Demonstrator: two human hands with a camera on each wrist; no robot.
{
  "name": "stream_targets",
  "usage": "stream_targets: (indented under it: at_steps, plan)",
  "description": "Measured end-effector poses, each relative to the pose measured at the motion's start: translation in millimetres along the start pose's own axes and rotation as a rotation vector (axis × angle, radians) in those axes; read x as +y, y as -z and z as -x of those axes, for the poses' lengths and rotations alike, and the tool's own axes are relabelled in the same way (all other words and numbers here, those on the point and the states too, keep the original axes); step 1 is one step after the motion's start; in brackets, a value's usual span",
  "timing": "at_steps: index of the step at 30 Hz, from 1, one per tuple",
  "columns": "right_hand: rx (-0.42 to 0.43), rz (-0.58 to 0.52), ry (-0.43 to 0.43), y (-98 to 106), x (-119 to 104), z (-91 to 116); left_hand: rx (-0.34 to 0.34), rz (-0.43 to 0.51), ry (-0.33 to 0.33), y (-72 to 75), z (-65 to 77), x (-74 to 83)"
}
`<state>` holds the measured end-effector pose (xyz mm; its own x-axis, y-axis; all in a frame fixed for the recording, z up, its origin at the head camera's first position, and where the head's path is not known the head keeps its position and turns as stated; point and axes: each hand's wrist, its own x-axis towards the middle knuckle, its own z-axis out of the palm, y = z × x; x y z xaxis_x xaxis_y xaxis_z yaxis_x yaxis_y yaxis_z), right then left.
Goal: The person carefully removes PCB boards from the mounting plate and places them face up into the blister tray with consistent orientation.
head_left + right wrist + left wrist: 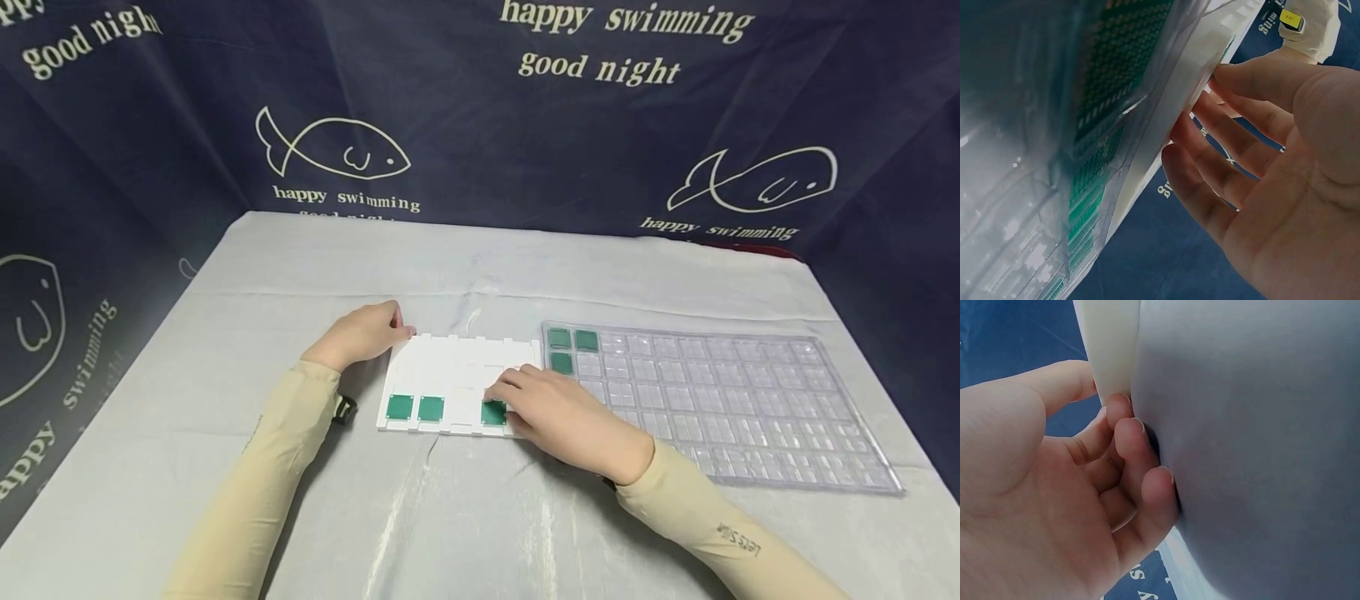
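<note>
A white slotted plate (438, 362) lies on the table between the hands. My left hand (363, 335) pinches its far left corner; in the left wrist view the thumb and fingertips of the left hand (1066, 481) meet at the edge of the white plate (1110, 350). Two square green circuit boards, one at the left end (400, 407) and one beside it (431, 408), sit along the near edge. Farther right, my right hand (566, 417) holds another green circuit board (493, 412) down at the plate with thumb and fingers, partly covering it.
Right of the plate lies a clear plastic compartment tray (720, 400). Its far left pockets hold three green boards, among them a corner one (559, 337). A pale cloth covers the table (337, 525); dark printed curtains (480, 125) stand behind and at the sides.
</note>
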<state>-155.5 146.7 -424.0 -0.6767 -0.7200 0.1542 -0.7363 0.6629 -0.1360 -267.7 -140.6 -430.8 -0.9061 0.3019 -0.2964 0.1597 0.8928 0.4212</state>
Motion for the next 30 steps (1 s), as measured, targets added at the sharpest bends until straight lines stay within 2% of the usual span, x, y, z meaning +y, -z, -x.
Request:
stream_targets:
  at_steps: [30]
  plan:
    - [-0.033,0.001,-0.033,-2.8,-1.2,-0.1,0.003,-0.013,0.007,-1.3,-1.1,0.6]
